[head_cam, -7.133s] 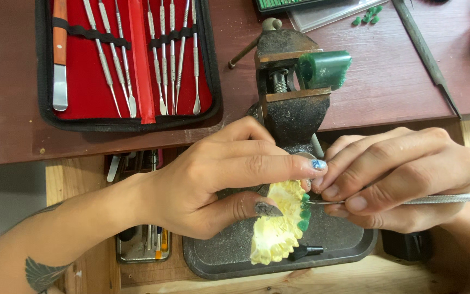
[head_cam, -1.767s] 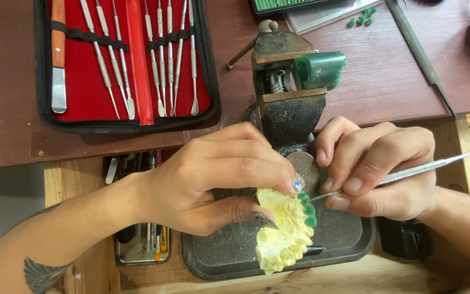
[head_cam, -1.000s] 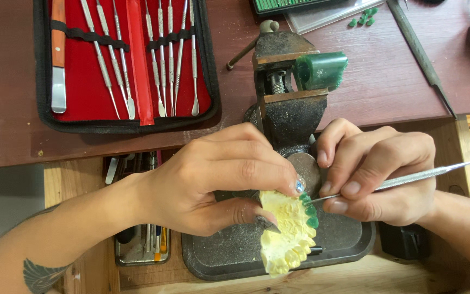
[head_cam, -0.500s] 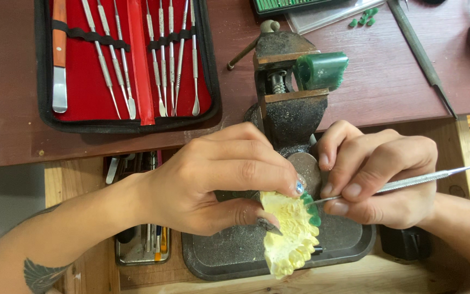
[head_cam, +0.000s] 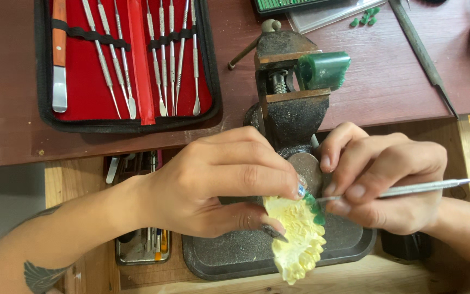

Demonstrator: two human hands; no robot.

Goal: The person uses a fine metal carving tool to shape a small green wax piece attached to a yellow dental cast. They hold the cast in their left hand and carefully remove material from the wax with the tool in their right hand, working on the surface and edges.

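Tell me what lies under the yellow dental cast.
Under the yellow dental cast lies the dark metal vise base. The left hand grips the cast, and its fingers cover the cast's left edge; whatever lies directly beneath it is hidden.

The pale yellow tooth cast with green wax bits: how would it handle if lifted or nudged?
The pale yellow tooth cast looks rigid and probably brittle. The left hand pinches it firmly, so likely light. Its green wax bits seem soft, being shaped by the thin metal tool.
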